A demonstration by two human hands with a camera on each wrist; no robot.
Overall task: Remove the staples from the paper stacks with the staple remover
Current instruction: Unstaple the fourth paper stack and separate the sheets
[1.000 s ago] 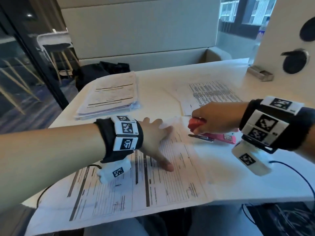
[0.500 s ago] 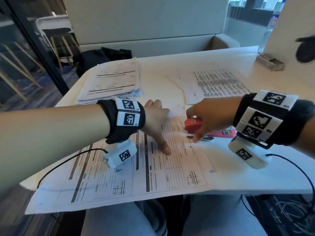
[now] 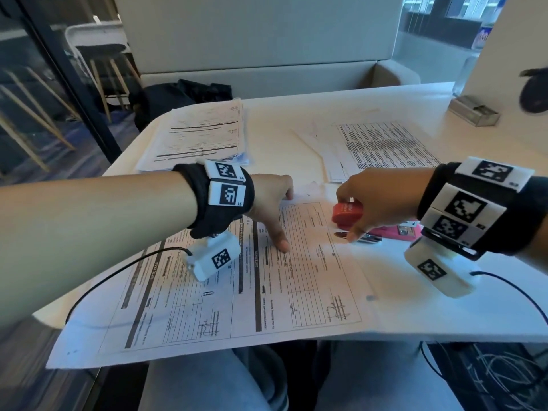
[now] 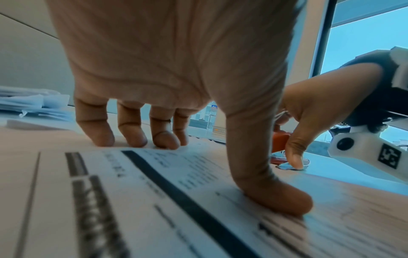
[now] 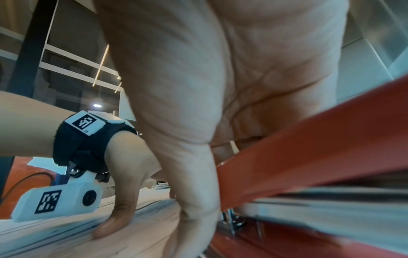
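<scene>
A printed form stack [image 3: 267,292] lies along the table's near edge. My left hand [image 3: 272,203] presses it flat, with the fingers [image 4: 130,137] on its far edge and the thumb [image 4: 273,199] further in. My right hand [image 3: 376,200] grips the red staple remover [image 3: 347,213] just off the stack's right edge. Its metal tip [image 3: 344,235] lies low on the table, and my right thumb [image 4: 293,157] rests on it. The red body [image 5: 309,148] fills the right wrist view. No staple can be made out.
A thick paper pile [image 3: 201,134] sits at the back left, and loose printed sheets [image 3: 382,146] at the back right. A small metal box [image 3: 474,111] stands at the far right. A black bag [image 3: 184,96] lies on the seat behind. Wrist cables [image 3: 118,271] trail over the table.
My right hand has lowered the staple remover toward the table beside the stack's right edge. My left hand keeps pressing the stack in the same spot.
</scene>
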